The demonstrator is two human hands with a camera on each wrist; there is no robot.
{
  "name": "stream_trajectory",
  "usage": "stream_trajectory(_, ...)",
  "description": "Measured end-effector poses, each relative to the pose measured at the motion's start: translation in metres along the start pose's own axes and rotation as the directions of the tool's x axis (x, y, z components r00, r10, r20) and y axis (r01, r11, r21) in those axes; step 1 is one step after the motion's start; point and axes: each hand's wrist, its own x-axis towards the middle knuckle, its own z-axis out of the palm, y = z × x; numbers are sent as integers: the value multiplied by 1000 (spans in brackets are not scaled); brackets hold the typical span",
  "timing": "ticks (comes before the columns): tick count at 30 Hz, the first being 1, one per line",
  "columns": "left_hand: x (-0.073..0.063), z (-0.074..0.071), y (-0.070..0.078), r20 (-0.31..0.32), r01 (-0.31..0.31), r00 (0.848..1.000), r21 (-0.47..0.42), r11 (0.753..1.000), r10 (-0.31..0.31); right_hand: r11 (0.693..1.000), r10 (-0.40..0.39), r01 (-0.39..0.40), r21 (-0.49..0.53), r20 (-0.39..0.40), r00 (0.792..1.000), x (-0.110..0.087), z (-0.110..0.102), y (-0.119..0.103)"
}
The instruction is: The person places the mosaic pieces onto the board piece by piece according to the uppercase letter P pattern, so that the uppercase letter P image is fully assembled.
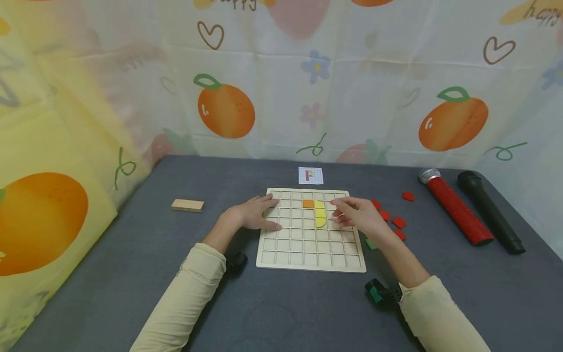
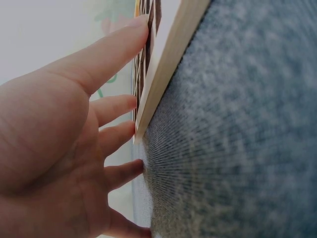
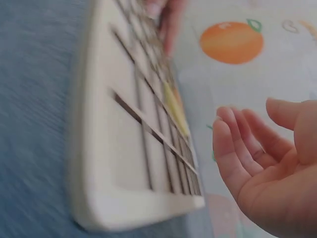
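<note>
A pale wooden grid board [image 1: 310,268] lies on the grey table. In its upper rows sit an orange square tile [image 1: 308,204] and a column of yellow pieces [image 1: 320,214], rounded at the bottom end. My left hand [image 1: 252,213] is spread at the board's left edge; in the left wrist view its thumb rests over the board's rim [image 2: 168,59]. Over the right part of the board is my right hand [image 1: 361,217], fingers loosely bent. The right wrist view shows its thumb [image 3: 282,113] apart from the fingers, with nothing between them.
Several red tiles [image 1: 399,222] and a green piece [image 1: 371,244] lie right of the board. Behind it is a small printed card [image 1: 311,176] with a coloured grid. A wooden block [image 1: 187,205] sits left; a red microphone [image 1: 457,208] and a black one [image 1: 490,210] lie right.
</note>
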Motion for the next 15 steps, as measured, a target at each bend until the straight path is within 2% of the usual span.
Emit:
stream_trajectory(9, 0, 0, 1, 14, 12, 1000, 4, 1000, -12, 1000, 19, -19, -5, 10, 1000, -3, -37, -3)
stream_trajectory(15, 0, 0, 1, 7, 13, 1000, 5, 1000, -13, 996, 10, -8, -86, 34, 999, -7, -50, 5)
